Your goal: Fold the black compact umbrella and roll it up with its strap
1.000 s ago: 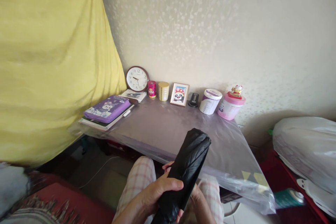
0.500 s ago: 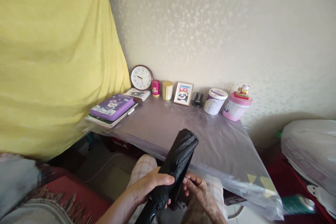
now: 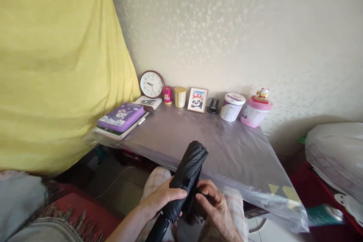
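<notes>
A black folding umbrella (image 3: 190,166) is held at a slant above my lap, its canopy bunched and twisted round the shaft. My left hand (image 3: 170,196) wraps round it just above the handle (image 3: 159,227), thumb across the cloth. My right hand (image 3: 214,204) is closed at the umbrella's right side. Thumb and fingers pinch a loose dark edge of its cloth there; exactly which part cannot be made out. The umbrella's far end overlaps the edge of the table (image 3: 227,147) in view.
On the plastic-covered table stand a clock (image 3: 152,84), a pink can (image 3: 167,95), a yellow-lidded can (image 3: 180,97), a picture frame (image 3: 197,100) and two tubs (image 3: 232,107). A purple case (image 3: 121,117) lies at the left. Yellow cloth (image 3: 56,64) hangs beside it.
The umbrella has shifted slightly left and turned a little. My right hand has rolled over, its fingers now curled closer round the loose cloth. My left hand keeps its hold.
</notes>
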`<state>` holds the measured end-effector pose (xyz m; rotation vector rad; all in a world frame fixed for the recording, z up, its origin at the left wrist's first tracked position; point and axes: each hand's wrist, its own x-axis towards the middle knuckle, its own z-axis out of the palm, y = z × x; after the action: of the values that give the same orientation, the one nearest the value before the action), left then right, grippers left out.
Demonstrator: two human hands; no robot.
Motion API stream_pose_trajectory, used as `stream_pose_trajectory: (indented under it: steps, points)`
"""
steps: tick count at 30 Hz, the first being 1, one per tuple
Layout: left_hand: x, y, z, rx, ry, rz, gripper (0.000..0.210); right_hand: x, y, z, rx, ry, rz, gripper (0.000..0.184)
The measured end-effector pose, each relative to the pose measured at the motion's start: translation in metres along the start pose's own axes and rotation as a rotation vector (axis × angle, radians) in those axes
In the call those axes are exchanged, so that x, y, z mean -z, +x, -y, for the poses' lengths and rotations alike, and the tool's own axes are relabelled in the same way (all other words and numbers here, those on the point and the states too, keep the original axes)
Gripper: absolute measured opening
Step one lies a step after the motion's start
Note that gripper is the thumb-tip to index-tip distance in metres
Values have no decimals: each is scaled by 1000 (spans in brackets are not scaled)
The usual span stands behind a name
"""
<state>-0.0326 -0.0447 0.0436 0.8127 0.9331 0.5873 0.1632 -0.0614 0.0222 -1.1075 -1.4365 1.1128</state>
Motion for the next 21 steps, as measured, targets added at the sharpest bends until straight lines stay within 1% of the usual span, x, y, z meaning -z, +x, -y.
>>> stream_pose_trajectory:
  steps: [2, 5, 7, 9, 11, 13, 15, 17, 19, 21]
  points:
    - [-2, -1, -1, -17, 7, 12, 43, -5, 2, 2, -1, 43, -11, 24]
    - [-3, -2, -1, -49, 2, 33, 40, -9, 3, 5, -63, 206, 17, 26]
    - [-2, -1, 1, -39, -5, 15, 41, -9, 2, 6, -106, 328, 56, 22]
    - [1, 0, 3, -9, -30, -23, 42, -7, 1, 5, -137, 404, 83, 19]
    - [3, 0, 4, 17, -82, -44, 41, -6, 0, 3, -169, 460, 65, 20]
    - [4, 1, 4, 27, -134, -40, 37, -6, 0, 0, -194, 506, 19, 26]
    - [3, 0, 3, 34, -163, -34, 34, -6, 0, -2, -197, 513, -12, 27]
    - [2, -1, 1, 41, -170, -25, 32, -5, -1, -3, -186, 482, -16, 20]
    - [0, -1, -2, 44, -174, -6, 34, -4, -3, -4, -169, 434, -11, 15]
    - [0, -2, -5, 39, -177, 13, 37, -3, -6, -7, -155, 389, -9, 16]
